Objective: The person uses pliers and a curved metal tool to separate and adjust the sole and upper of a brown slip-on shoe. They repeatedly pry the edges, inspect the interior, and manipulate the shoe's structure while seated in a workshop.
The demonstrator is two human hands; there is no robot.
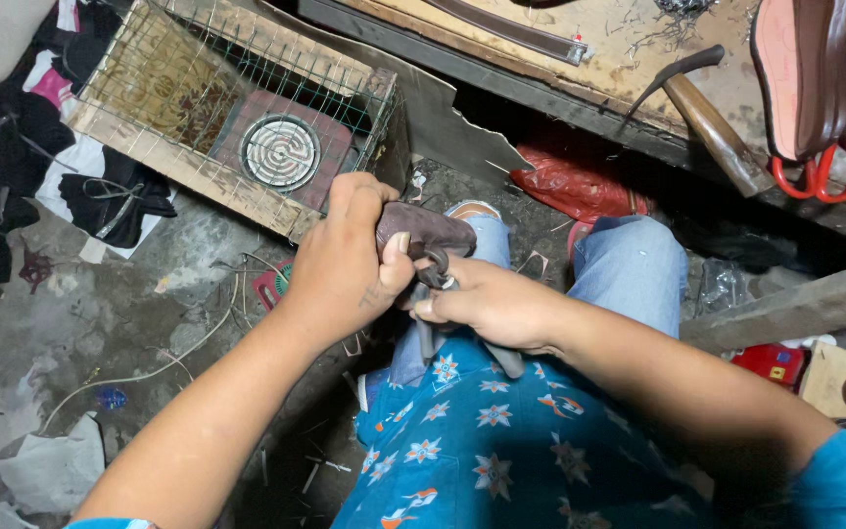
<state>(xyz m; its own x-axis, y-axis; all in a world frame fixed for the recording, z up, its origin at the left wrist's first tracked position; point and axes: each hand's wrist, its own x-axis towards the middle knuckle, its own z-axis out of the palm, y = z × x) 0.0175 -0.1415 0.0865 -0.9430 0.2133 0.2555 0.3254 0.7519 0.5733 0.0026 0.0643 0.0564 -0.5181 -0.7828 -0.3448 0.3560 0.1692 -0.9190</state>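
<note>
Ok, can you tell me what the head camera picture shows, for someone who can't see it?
A person's left hand grips a brown leather piece while the right hand works on it with a metal plier-like tool, over knees in jeans. Nearby are a round electric heater coil in a wire-mesh wooden box and a hammer on the workbench.

brown leather piece (pixel 423 231); red-handled scissors (pixel 819 176); blue star-patterned cloth (pixel 482 441)

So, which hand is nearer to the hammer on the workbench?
The right hand. It lies below and to the left of the hammer, over the lap. The left hand is farther left, gripping the brown leather piece.
</note>
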